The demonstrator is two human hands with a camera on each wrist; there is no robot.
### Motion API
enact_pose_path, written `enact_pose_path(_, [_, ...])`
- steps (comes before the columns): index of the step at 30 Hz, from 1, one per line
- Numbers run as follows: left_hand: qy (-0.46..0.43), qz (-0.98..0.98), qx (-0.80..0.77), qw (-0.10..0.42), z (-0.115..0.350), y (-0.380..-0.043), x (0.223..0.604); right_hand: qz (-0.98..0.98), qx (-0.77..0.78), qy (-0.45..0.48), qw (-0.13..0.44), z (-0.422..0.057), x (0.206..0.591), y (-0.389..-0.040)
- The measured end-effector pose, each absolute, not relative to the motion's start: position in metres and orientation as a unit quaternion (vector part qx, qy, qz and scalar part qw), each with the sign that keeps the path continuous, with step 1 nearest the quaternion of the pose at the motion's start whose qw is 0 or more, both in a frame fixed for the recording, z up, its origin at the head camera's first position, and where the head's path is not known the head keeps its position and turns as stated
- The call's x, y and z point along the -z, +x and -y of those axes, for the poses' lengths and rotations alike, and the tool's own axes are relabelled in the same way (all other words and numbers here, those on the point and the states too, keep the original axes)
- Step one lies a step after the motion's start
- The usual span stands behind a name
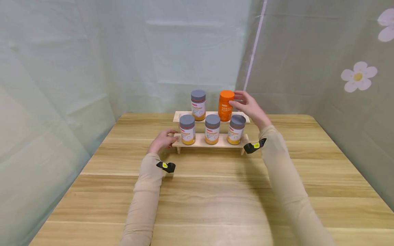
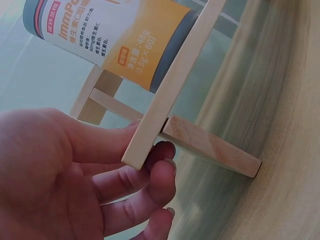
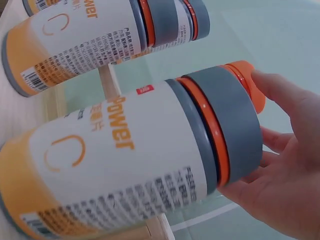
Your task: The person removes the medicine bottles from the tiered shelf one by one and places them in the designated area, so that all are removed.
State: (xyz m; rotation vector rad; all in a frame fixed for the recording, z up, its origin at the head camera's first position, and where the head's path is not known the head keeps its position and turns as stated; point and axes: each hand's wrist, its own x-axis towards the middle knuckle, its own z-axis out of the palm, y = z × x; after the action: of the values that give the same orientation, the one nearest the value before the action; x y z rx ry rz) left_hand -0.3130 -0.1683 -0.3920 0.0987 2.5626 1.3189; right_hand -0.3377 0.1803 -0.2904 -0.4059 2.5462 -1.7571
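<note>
A two-tier wooden display rack (image 1: 199, 138) stands toward the back of the table. On its upper tier, my right hand (image 1: 251, 108) holds an orange supplement bottle (image 1: 225, 108) near the cap, thumb in front and fingers behind. My left hand (image 1: 160, 141) grips the left end of the lower tier. In the left wrist view, the thumb lies over the plank (image 2: 172, 82) and the fingers curl beneath it. Three grey-capped supplement bottles (image 1: 212, 130) line the lower tier. In the right wrist view, the nearest grey-capped bottle (image 3: 125, 155) hides much of the orange one.
Another grey-capped bottle (image 1: 198, 106) stands on the upper tier, left of the orange one. The wooden table (image 1: 209, 205) stretches in front of the rack. Pale curtains (image 1: 197, 51) hang behind and at both sides.
</note>
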Motion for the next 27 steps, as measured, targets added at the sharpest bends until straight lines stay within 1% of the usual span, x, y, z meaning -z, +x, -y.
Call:
enact_pose_path(9, [0.03,-0.878,-0.462,0.121,0.162,-0.314,0.391,-0.804,0.58,-0.125,0.05,-0.1766,0.2869,-0.3444])
enact_pose_path(13, [0.033,-0.877,-0.464,0.121,0.1598,-0.3143,0.3918,-0.803,0.58,-0.126,0.052,-0.1759,0.2895,-0.3452])
enact_pose_path(20, [0.026,-0.878,-0.462,0.124,0.1634,-0.3144,0.3941,-0.804,0.58,-0.127,0.026,-0.1742,0.2916,-0.3424])
enact_pose_path(24, [0.029,-0.878,-0.462,0.122,0.1645,-0.3153,0.3924,-0.799,0.587,-0.129,-0.005,-0.174,0.2931,-0.3428])
enact_pose_path(27, [0.03,-0.874,-0.468,0.126,0.1642,-0.316,0.3917,-0.791,0.601,-0.113,-0.031,-0.1753,0.295,-0.343])
